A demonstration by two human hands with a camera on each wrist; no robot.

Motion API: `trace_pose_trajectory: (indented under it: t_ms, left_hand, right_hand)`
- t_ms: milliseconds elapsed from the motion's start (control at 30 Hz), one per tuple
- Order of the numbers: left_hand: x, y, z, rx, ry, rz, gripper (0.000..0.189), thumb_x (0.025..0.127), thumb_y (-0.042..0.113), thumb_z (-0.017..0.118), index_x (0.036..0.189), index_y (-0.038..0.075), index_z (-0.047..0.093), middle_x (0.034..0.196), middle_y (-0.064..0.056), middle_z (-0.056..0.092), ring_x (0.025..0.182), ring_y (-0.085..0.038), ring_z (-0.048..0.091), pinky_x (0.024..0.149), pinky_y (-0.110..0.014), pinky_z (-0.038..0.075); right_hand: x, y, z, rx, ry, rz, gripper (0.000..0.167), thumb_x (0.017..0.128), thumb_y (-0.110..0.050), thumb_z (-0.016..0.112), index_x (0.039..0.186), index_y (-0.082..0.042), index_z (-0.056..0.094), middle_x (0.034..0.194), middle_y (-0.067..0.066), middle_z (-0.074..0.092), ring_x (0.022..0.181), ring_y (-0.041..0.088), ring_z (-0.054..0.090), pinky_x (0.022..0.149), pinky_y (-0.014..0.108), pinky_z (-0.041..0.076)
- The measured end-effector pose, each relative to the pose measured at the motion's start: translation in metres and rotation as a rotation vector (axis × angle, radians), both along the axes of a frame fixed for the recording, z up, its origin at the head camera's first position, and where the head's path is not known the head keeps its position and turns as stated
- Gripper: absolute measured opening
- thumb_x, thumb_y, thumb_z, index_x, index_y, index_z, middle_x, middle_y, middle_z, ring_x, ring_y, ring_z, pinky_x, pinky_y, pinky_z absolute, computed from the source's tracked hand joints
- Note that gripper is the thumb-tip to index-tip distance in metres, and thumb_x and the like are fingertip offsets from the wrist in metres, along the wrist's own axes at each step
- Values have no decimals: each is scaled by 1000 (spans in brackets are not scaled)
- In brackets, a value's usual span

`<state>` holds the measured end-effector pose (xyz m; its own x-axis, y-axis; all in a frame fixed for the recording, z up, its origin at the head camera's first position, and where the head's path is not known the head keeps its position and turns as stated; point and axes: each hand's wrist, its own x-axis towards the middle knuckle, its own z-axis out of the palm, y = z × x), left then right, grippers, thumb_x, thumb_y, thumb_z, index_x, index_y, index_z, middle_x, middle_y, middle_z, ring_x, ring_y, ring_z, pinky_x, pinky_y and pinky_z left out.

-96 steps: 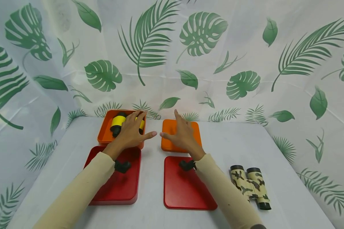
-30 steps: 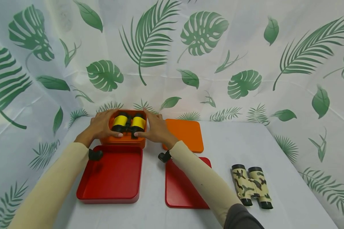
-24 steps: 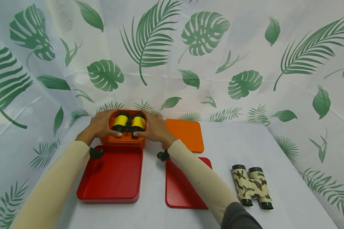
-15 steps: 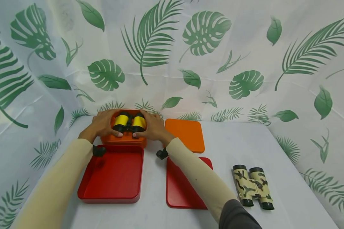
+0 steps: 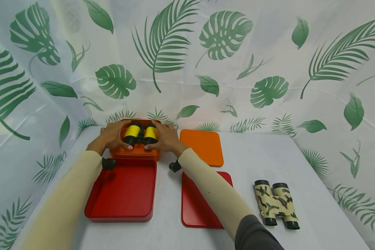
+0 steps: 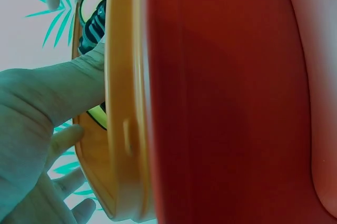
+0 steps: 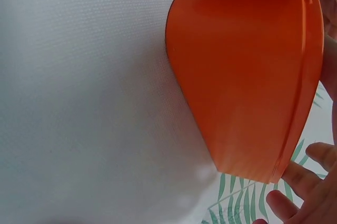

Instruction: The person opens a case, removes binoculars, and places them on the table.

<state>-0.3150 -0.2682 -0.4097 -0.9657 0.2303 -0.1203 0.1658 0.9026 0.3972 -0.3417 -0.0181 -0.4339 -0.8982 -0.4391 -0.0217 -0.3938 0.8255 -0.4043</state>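
Note:
Yellow and black binoculars (image 5: 150, 132) lie in the orange box (image 5: 139, 157) at the back left. My left hand (image 5: 112, 135) and right hand (image 5: 168, 139) flank them, holding the two barrels between thumbs at the near ends and forefingers at the far ends; contact at the far ends is partly hidden. In the left wrist view my left thumb (image 6: 73, 79) reaches over the rim beside the binoculars (image 6: 93, 29), other fingers spread outside. The right wrist view has the right fingers (image 7: 297, 179) spread by a corner of the orange box (image 7: 242, 87).
A red box (image 5: 123, 191) stands directly in front of the orange one. To their right lie an orange lid (image 5: 203, 146) and a red lid (image 5: 200, 205), partly under the right forearm. Camouflage binoculars (image 5: 274, 204) lie at the right. A leaf-print cloth (image 5: 187, 69) hangs behind.
Both hands have come down from above the box and the orange lid to either side of the yellow binoculars. Over the last second the right fingertips shift slightly left; the binoculars stay put.

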Motion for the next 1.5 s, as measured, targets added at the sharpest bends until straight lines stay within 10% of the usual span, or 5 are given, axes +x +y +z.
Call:
trace_pose_trajectory:
  t_ms: [1500]
  left_hand:
    - [-10, -1, -8, -42, -108, -18, 121, 82, 35, 94, 170, 6, 17, 168, -32, 30, 151, -56, 31, 115, -80, 27]
  right_hand:
    - [-6, -9, 2, 113, -35, 15, 118, 79, -61, 89, 170, -20, 26, 174, -1, 34, 163, 29, 21, 131, 53, 23]
